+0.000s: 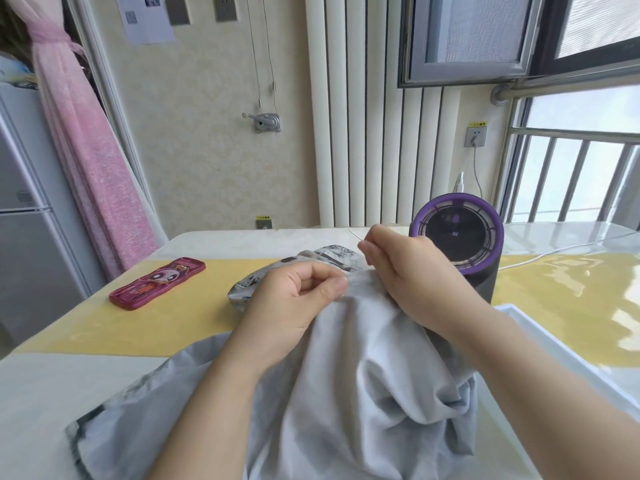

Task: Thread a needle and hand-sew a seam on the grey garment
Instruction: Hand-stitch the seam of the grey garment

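Little can be read here. On the purple-rimmed round device (456, 237), right of centre, two pale digits are shown on the dark face. They are read as "02", possibly reversed, so not certain. On the yellow sticker (477, 124) above the wall socket (476, 137) at right, small dark characters are printed, too small to be read. The second yellow sticker (264, 218) above the low socket (264, 224) at centre is equally unreadable. On the paper sheet (149, 26) at upper left a QR code (131, 18) is printed; no text is resolved. On the red case (157, 283) at left only cartoon figures are made out. Dark print on the grey garment (332, 256) is illegible.
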A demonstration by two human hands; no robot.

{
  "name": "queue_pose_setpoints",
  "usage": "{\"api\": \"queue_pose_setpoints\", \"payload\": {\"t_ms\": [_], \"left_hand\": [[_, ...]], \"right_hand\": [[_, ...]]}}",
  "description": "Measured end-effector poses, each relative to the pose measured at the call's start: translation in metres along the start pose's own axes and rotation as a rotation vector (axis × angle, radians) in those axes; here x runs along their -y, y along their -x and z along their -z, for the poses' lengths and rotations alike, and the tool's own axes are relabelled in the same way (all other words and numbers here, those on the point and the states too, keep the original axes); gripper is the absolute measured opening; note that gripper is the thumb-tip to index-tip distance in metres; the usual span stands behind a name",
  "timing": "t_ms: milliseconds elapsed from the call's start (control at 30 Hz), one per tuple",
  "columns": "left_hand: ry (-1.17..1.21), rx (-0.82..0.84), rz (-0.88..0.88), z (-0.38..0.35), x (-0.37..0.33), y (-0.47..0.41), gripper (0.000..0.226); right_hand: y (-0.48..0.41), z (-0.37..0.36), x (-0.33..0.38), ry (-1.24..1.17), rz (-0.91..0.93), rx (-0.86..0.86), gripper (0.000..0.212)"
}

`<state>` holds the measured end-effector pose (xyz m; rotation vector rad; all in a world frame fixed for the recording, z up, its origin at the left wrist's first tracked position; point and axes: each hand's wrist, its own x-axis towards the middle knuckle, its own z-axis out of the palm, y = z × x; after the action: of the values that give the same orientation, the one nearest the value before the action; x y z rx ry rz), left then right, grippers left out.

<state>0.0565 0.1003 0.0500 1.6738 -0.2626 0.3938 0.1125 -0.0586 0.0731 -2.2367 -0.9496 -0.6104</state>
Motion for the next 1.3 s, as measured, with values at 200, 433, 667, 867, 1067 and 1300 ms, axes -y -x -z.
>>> {"api": "queue_pose_setpoints", "payload": {"t_ms": [200, 433, 667, 867, 1067, 1300], "left_hand": [[-0.212, 0.043, 0.030, 0.000, 0.000, 0.003, 0.017], [-0.233, 0.034, 0.031, -0.002, -0.003, 0.005, 0.020], [-0.235, 0.013, 0.028, 0.000, -0.003, 0.003, 0.019], [-0.205, 0.015, 0.062, 0.002, -0.002, 0.004, 0.011], [-0.127, 0.033, 0.123, 0.004, 0.000, 0.003, 0.008], [0.035, 0.061, 0.163, 0.004, -0.004, 0.005, 0.005]], "right_hand": [[-0.002, 0.010, -0.005, 0.091, -0.015, 0.186, 0.028], [-0.002, 0.027, -0.004, 0.126, -0.092, 0.411, 0.021], [-0.001, 0.028, -0.002, 0.193, -0.091, 0.443, 0.025], [0.000, 0.028, -0.003, 0.239, -0.056, 0.437, 0.025], [0.001, 0.029, -0.001, 0.189, -0.020, 0.449, 0.025], [-0.001, 0.028, -0.001, 0.039, -0.014, 0.437, 0.024]]}}
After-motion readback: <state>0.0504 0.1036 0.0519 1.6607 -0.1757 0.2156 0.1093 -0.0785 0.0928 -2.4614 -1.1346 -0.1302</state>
